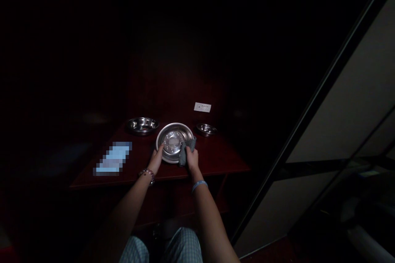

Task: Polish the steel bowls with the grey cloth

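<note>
A shiny metal bowl (173,143) is tilted up above the front of the dark red desk, its underside or inside facing me; I cannot tell which. Its left rim is gripped by my left hand (156,159), thumb on the near face. My right hand (192,158) is closed on a grey cloth (182,157), which lies over the bowl's right rim. Behind, to the left, stands a wide metal bowl (142,125). A smaller metal bowl (206,130) sits to the right.
A blurred-out bluish rectangle (113,158) lies on the left of the desk (222,160). On the back wall is a white power socket (202,107). A pale panel with a dark frame (339,102) slants along the right. My knees (183,244) are below the desk edge.
</note>
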A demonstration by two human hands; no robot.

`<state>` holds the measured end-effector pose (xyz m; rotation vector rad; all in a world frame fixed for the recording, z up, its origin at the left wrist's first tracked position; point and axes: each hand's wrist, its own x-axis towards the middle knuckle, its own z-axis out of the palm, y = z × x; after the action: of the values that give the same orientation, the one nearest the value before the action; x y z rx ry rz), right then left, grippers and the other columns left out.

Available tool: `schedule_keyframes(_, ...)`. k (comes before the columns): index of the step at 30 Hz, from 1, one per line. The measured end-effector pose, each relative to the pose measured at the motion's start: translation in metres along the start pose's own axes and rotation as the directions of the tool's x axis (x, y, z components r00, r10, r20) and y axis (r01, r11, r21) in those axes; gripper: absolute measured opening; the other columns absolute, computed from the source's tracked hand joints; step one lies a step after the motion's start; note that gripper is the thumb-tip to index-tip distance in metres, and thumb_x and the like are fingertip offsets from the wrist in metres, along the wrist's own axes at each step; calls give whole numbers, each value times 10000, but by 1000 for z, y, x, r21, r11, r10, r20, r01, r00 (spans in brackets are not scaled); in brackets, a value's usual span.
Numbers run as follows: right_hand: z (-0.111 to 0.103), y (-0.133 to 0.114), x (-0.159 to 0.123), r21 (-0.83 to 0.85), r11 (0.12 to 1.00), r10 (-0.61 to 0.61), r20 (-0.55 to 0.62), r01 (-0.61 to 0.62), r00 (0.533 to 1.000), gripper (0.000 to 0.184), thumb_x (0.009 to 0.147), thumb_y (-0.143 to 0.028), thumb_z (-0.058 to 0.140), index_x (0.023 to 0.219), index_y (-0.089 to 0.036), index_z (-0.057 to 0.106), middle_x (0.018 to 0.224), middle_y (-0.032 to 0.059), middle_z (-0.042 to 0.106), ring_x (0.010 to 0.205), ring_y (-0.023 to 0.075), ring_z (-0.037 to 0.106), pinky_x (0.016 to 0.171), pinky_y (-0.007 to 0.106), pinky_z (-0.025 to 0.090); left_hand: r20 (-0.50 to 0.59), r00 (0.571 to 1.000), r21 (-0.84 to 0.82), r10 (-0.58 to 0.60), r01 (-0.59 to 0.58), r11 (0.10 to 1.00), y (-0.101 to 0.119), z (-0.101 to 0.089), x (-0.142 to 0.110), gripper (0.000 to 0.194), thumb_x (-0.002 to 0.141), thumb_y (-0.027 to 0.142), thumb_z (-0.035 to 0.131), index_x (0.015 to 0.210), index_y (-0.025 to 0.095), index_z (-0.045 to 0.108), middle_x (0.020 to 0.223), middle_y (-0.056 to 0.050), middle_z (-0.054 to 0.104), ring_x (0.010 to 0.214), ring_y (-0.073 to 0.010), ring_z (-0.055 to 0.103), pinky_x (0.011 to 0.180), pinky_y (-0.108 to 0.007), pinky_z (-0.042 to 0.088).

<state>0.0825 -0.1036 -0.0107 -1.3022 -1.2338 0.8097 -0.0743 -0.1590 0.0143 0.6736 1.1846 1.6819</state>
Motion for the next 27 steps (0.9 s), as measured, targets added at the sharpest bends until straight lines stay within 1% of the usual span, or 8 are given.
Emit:
schedule_keyframes(3,-1,0,0,23,1000,7,8,-7,1000,279,841,-403,590,800,-178,749,848,81,802,853,246,750,717,263,524,3,1000,-8,-3,3,1000,0,0,-1,319,1024,260,610,1289,120,720,1375,-149,754,1402,-244,636,1210,-346,449)
schedule_keyframes(6,0,0,0,34,999,-4,-3,4,1000,285,839,-406,616,821,-161,761,817,83,800,857,252,747,729,266,528,2,1000,-3,6,-6,1000,-1,-2,1,322,1015,284,625,1279,132,729,1349,-144,768,1392,-251,644,1214,-355,447)
schedule_keyframes(9,0,0,0,6,1000,-13,-15,13,1000,306,841,-427,638,837,-150,768,786,84,793,849,254,746,738,268,527,-7,1000,23,14,-14,1000,-5,-3,4,331,1006,327,640,1262,139,735,1336,-155,771,1376,-270,657,1213,-386,448)
schedule_keyframes(14,1,0,1,-26,999,-20,-17,19,1000,321,855,-432,615,830,-148,763,780,89,788,825,247,742,731,269,523,6,1000,38,31,-31,999,-10,-5,9,342,1004,363,636,1255,149,725,1335,-160,769,1367,-272,663,1192,-385,467)
schedule_keyframes(18,0,0,1,-22,1000,-20,-15,20,1000,307,854,-424,610,821,-153,751,771,86,780,811,237,735,717,260,518,18,998,35,58,-59,998,-10,-5,9,319,1000,380,640,1209,160,738,1274,-150,792,1357,-270,668,1183,-377,474)
schedule_keyframes(22,0,-1,0,13,1000,-25,-4,25,1000,286,847,-409,599,797,-164,739,743,71,768,779,223,719,698,254,514,10,998,22,58,-58,998,-10,-5,10,312,994,371,646,1199,157,742,1281,-154,789,1373,-276,656,1204,-393,454)
schedule_keyframes(27,1,-1,0,-12,999,-31,-17,30,999,294,845,-415,584,778,-168,730,729,71,760,783,219,713,684,246,504,9,998,-5,66,-66,998,-13,-6,13,325,972,389,684,1205,172,746,1265,-146,794,1368,-278,661,1213,-407,447)
